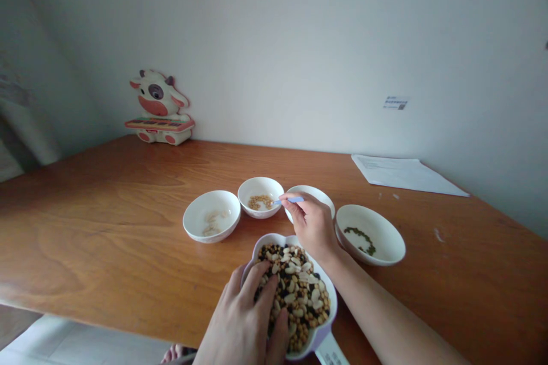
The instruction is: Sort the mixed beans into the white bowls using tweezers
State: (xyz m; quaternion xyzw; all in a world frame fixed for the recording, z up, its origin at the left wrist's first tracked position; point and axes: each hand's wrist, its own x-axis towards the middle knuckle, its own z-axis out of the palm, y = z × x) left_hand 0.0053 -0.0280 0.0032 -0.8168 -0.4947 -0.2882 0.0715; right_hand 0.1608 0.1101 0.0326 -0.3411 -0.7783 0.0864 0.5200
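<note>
Right hand (315,228), fingers pinching a blue tool (295,199) at a far bowl (259,185), left hand (246,308), fingers spread over black, tan and cream beans (303,296), scalloped lilac pan (333,302) near on the tabletop (128,239).

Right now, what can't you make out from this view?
All in the head view:
Contents of the white bowl behind the right hand: mostly hidden by that hand.
Whether the blue tool pinches anything: tip too small.
Under the left hand: covered by it.
End of the container handle: cut off by the bottom edge.
Wall label: print too small.
</note>
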